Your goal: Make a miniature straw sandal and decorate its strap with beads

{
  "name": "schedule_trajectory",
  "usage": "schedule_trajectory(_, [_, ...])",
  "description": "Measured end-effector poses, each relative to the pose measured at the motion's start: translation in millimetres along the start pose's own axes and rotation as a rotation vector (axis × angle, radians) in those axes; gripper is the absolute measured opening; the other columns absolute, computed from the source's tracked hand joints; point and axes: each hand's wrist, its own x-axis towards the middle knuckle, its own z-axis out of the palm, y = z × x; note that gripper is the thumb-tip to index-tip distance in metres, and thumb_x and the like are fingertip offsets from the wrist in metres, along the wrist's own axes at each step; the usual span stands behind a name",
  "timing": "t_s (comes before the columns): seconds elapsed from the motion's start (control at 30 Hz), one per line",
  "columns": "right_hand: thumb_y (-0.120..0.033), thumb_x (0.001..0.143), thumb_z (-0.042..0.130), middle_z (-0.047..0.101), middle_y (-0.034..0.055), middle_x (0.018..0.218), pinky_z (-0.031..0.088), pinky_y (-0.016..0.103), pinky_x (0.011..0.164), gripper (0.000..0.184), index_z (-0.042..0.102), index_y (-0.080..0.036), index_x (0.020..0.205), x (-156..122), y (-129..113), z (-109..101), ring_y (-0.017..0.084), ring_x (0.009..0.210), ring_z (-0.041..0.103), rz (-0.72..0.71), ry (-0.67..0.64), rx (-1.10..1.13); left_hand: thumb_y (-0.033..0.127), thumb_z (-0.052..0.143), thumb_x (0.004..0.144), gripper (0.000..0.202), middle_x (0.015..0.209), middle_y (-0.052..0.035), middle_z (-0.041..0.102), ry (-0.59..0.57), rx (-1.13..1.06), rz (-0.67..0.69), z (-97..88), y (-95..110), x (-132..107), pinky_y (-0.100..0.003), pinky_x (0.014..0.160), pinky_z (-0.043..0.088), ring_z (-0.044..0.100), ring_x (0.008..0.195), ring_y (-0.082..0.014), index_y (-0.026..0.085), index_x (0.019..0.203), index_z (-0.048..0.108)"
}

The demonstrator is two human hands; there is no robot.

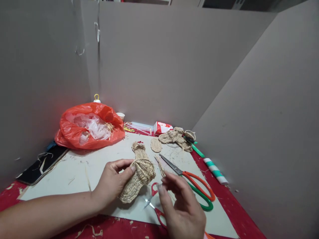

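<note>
Pale board (99, 159): lies on a red surface (241, 219) in front of us.
Woven straw piece (146, 172): we hold it over the board's nr half, tilted, wide end twd us, narrow end w/ red bits pointing to the board's far edge.
L hand (113, 182): partly closed over the board's nr half, pinching the piece, thumb on top; some fingers hidden.
R hand (181, 205): half open over the board's nr R part, fingers curled, thumb apart; a straw strand (160, 166) shows by its fingertips, but we can't tell if it's gripped.
Small scissors (149, 201): red-handled, board's nr part.
Big scissors (181, 173): orange + green handles, board's R side.
Oval straw pc (156, 145): flat on board's far part.
Straw bundle (173, 136): board's far R corner.
Red bag (64, 132): board's far L corner, w/ white plastic inside.
Striped roll (215, 171): just off board's R edge.
</note>
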Motion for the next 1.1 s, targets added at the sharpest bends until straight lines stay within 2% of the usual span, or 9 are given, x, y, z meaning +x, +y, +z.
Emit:
schedule_trajectory(0.07, [-0.009,0.082,0.064,0.065,0.0082,0.097,0.053,0.031,0.073,0.036,0.061,-0.022,0.116,-3.9,-1.6,0.5,0.019,0.084,0.063,-0.316,-0.053,-0.146,0.035,0.071,0.077,0.029,0.089,-0.009,0.074,-0.001,0.129,0.075,0.0,-3.8,1.0,-0.029,0.072,0.05,0.064,0.08,-0.0204,0.015,0.099,0.076])
schedule_trajectory(0.1, [-0.005,0.082,0.062,0.066,0.0096,0.098,0.054,0.031,0.075,0.038,0.06,-0.02,0.117,-4.6,-1.9,1.7,0.02,0.087,0.063,-0.42,-0.103,-0.222,0.033,0.069,0.079,0.026,0.09,-0.0087,0.074,-0.002,0.205,0.129,0.2,-6.4,1.2,-0.029,0.075,0.049,0.064,0.082,-0.0205,0.016,0.098,0.076])
schedule_trajectory(0.17, [-0.004,0.084,0.059,0.068,0.0127,0.098,0.054,0.032,0.078,0.034,0.06,-0.015,0.116,-4.1,-1.1,5.5,0.022,0.091,0.064,-0.527,-0.184,-0.371,0.028,0.065,0.083,0.022,0.092,-0.0083,0.073,-0.015,0.331,0.231,0.8,-12.7,1.4,-0.028,0.08,0.048,0.064,0.086,-0.0206,0.018,0.098,0.077])
schedule_trajectory(0.3, [-0.008,0.089,0.054,0.07,0.0133,0.089,0.054,0.033,0.071,0.022,0.062,-0.01,0.109,-2.9,4.3,11.9,0.022,0.08,0.067,-0.531,-0.261,-0.565,0.024,0.06,0.085,0.022,0.088,-0.007,0.071,-0.067,0.435,0.29,1.6,-26.6,1.8,-0.028,0.08,0.048,0.064,0.085,-0.0196,0.021,0.099,0.077])
schedule_trajectory(0.43, [-0.007,0.088,0.054,0.072,0.0119,0.086,0.054,0.031,0.071,0.018,0.061,-0.011,0.105,-6.2,10.4,13.2,0.021,0.076,0.068,-0.563,-0.253,-0.606,0.022,0.059,0.085,0.021,0.086,-0.0068,0.07,-0.067,0.486,0.283,1.6,-32.7,1.4,-0.029,0.079,0.047,0.063,0.083,-0.0198,0.02,0.097,0.077])
schedule_trajectory(0.63, [-0.009,0.089,0.054,0.073,0.0115,0.086,0.053,0.031,0.068,0.015,0.058,-0.014,0.102,-8.8,15.2,12.9,0.021,0.077,0.069,-0.537,-0.312,-0.573,0.021,0.057,0.085,0.024,0.086,-0.0084,0.068,-0.086,0.493,0.252,1.3,-29.6,0.6,-0.03,0.079,0.046,0.062,0.083,-0.0203,0.015,0.099,0.075])
schedule_trajectory(0.8, [-0.006,0.086,0.059,0.071,0.0112,0.084,0.053,0.031,0.069,0.02,0.057,-0.012,0.104,-9.1,16.4,10.9,0.02,0.076,0.068,-0.536,-0.325,-0.538,0.021,0.057,0.085,0.027,0.091,-0.0093,0.068,-0.102,0.457,0.236,1.2,-28.6,-0.6,-0.03,0.082,0.046,0.062,0.087,-0.0207,0.014,0.106,0.073])
schedule_trajectory(0.97, [-0.005,0.086,0.058,0.071,0.0106,0.084,0.053,0.029,0.07,0.022,0.056,-0.013,0.106,-9.1,14.7,9.4,0.018,0.076,0.066,-0.532,-0.32,-0.48,0.022,0.057,0.087,0.023,0.088,-0.0085,0.068,-0.134,0.432,0.254,0.8,-24.8,-1.6,-0.029,0.08,0.047,0.062,0.085,-0.0195,0.015,0.1,0.075])
schedule_trajectory(1.1, [-0.007,0.087,0.057,0.069,0.008,0.08,0.052,0.027,0.065,0.016,0.057,-0.014,0.101,-7.4,11.9,11.6,0.017,0.071,0.065,-0.472,-0.306,-0.437,0.019,0.055,0.088,0.022,0.085,-0.0066,0.066,-0.159,0.471,0.314,-2.0,-27.1,-0.8,-0.028,0.077,0.047,0.061,0.082,-0.0173,0.017,0.099,0.075])
